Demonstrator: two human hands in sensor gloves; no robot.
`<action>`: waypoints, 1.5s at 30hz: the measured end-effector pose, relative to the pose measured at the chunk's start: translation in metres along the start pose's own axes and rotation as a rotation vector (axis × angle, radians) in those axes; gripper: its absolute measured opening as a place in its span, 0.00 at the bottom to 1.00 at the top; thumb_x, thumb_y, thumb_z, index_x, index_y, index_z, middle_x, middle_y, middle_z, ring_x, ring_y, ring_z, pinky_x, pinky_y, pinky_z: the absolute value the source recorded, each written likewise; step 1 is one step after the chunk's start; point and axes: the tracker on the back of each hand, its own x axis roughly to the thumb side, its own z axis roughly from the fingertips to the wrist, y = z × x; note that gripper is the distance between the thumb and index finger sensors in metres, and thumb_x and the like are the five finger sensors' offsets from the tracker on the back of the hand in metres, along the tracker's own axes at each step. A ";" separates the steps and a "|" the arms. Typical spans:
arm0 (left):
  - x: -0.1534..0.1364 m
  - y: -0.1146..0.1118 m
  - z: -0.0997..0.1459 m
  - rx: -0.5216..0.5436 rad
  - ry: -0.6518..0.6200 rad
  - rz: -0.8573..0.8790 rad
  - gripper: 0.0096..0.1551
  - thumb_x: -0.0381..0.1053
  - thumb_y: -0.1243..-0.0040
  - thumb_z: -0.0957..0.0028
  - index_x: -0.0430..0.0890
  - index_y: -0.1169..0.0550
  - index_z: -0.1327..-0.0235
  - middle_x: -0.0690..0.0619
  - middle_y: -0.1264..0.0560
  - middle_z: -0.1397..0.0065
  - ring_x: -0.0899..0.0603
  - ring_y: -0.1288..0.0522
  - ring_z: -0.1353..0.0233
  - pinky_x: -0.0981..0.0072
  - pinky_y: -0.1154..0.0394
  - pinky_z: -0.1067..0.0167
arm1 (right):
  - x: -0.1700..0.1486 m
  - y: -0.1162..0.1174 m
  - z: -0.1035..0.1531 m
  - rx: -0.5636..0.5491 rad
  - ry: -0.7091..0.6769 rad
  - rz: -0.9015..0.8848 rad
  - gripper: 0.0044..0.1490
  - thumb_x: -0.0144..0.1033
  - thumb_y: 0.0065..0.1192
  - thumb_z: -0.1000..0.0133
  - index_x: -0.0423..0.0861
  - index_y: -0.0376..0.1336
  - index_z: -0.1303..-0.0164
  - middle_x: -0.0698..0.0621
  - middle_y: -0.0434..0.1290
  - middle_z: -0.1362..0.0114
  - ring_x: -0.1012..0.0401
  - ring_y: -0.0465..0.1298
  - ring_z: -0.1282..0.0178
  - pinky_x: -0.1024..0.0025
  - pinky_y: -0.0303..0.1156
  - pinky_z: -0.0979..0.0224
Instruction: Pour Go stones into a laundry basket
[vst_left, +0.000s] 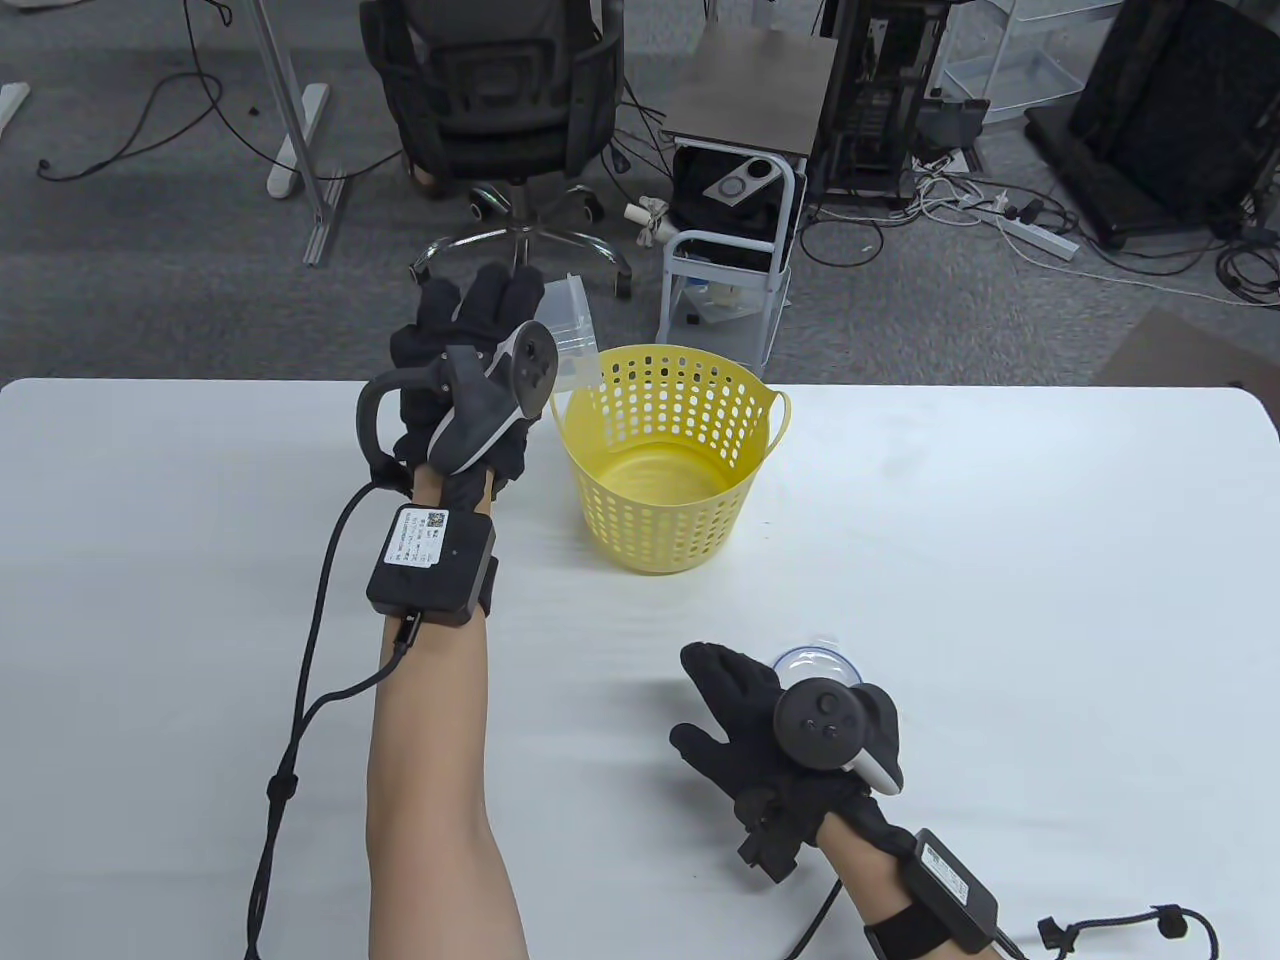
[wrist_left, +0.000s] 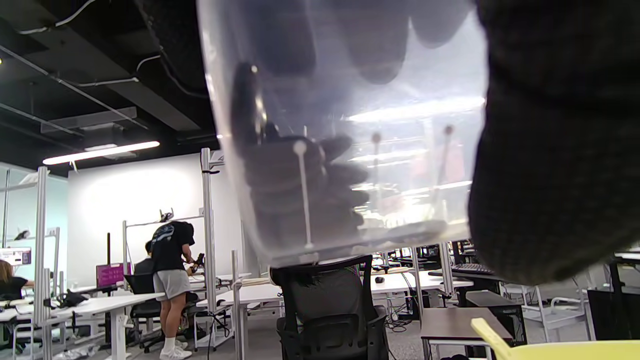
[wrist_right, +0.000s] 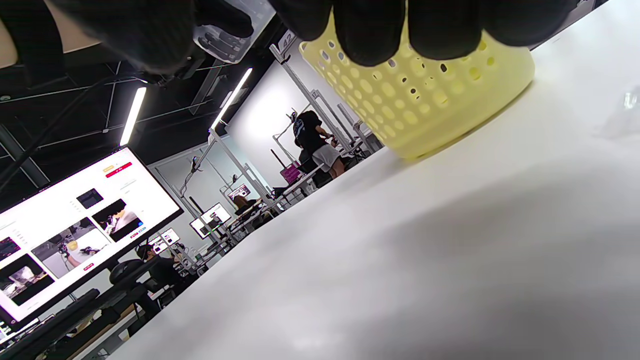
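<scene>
A yellow perforated laundry basket (vst_left: 665, 470) stands upright on the white table (vst_left: 1000, 560); no stones show inside it. My left hand (vst_left: 480, 310) grips a clear plastic container (vst_left: 568, 325) raised just left of the basket's rim. In the left wrist view the container (wrist_left: 350, 125) holds dark Go stones (wrist_left: 300, 195) piled against one side, and the basket rim (wrist_left: 550, 347) shows below it. My right hand (vst_left: 745, 720) rests on the table in front of the basket with fingers spread and holds nothing. A clear lid (vst_left: 818, 663) lies partly under it.
The table's far edge runs just behind the basket. Beyond it on the floor stand an office chair (vst_left: 500, 110) and a small cart (vst_left: 735, 210). In the right wrist view the basket (wrist_right: 425, 100) stands beyond my fingertips (wrist_right: 370, 35).
</scene>
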 end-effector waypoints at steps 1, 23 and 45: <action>0.002 0.001 0.001 0.002 -0.011 -0.021 0.81 0.66 0.01 0.86 0.77 0.48 0.28 0.75 0.42 0.14 0.45 0.37 0.15 0.44 0.29 0.28 | 0.000 0.000 0.000 0.000 -0.001 0.000 0.52 0.62 0.63 0.48 0.45 0.51 0.22 0.35 0.57 0.18 0.28 0.60 0.25 0.30 0.61 0.29; 0.013 0.001 0.009 0.023 -0.083 -0.139 0.81 0.66 0.01 0.86 0.77 0.48 0.28 0.75 0.42 0.14 0.46 0.38 0.15 0.44 0.30 0.28 | 0.001 0.004 0.000 0.032 0.001 0.020 0.52 0.62 0.63 0.48 0.45 0.50 0.21 0.34 0.58 0.18 0.28 0.60 0.25 0.30 0.62 0.29; 0.019 0.003 0.013 0.045 -0.101 -0.181 0.81 0.66 0.01 0.87 0.77 0.48 0.28 0.75 0.42 0.14 0.46 0.38 0.15 0.44 0.30 0.28 | 0.002 0.006 0.000 0.055 0.003 0.033 0.52 0.62 0.63 0.48 0.45 0.49 0.21 0.34 0.57 0.18 0.28 0.61 0.25 0.30 0.61 0.29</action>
